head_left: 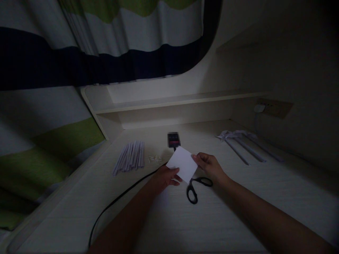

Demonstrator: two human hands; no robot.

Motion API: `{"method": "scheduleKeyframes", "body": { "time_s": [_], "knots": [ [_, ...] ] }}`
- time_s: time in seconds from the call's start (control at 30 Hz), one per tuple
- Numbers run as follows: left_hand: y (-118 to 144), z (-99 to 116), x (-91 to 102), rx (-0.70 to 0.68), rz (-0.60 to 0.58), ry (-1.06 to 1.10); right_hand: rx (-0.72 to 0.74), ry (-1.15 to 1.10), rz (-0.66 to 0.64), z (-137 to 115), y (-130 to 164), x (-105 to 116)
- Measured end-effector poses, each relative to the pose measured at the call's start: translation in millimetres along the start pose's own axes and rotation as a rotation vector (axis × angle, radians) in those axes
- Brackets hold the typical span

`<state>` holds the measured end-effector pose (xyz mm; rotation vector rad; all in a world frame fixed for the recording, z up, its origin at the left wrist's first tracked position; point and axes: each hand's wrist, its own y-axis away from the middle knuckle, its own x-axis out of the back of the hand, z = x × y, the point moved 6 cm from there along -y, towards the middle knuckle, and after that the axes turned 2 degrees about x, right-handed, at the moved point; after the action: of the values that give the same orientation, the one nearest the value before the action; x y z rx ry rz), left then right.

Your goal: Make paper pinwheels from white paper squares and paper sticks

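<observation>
Both hands hold a small white paper sheet [182, 164] just above the pale tabletop [238, 211], near the middle of the view. The left hand [165, 178] pinches the sheet's lower-left edge, its grip clenched on the paper with the thumb on top; the right hand [210, 167] grasps the right corner at about 3 o'clock of the sheet, fingers curled around the edge. The sheet sits tilted like a diamond, one corner pointing toward 12 o'clock. Directly below it, toward 5 o'clock, black-handled scissors [196, 188] lie flat on the tabletop, their blades hidden under the paper and their handles just beside the right hand's wrist. At 12 o'clock of the sheet stands a small dark device [173, 139], blurred, from which a black cable [119, 201] runs off toward 7 o'clock under the left forearm. At 9 o'clock lies a bundle of rolled paper sticks [129, 157], with a few small white scraps [155, 159] between it and the sheet. Well apart at 2 o'clock lie several long paper sticks with crumpled ends [243, 143]. A striped curtain [106, 42] hangs behind a low shelf [172, 102].
</observation>
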<state>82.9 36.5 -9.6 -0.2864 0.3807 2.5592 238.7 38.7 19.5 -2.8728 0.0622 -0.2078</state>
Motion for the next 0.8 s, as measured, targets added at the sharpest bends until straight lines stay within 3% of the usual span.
{"method": "scheduleKeyframes", "body": {
  "time_s": [0.13,0.27,0.37,0.43,0.57,0.8],
  "knots": [
    [-2.1,-6.0,-2.9,-0.015,0.077,-0.185,0.0,0.057,-0.014,2.6,-0.8,-0.3],
    [-4.5,2.8,13.8,-0.106,0.239,-0.126,0.031,0.272,-0.032,0.7,-4.6,8.2],
    [-3.2,9.3,35.8,-0.14,0.44,-0.016,0.065,0.695,-0.277,-0.6,-1.5,2.9],
    [-2.4,10.6,45.0,-0.16,0.512,0.058,0.013,0.983,-0.429,4.7,5.3,-0.2],
    [-2.9,7.9,50.2,-0.199,0.546,0.149,-0.034,1.266,-0.58,12.8,19.4,-8.7],
    [-4.9,4.3,47.4,-0.218,0.54,0.197,-0.028,1.34,-0.556,17.4,24.6,-22.4]
  ]
}}
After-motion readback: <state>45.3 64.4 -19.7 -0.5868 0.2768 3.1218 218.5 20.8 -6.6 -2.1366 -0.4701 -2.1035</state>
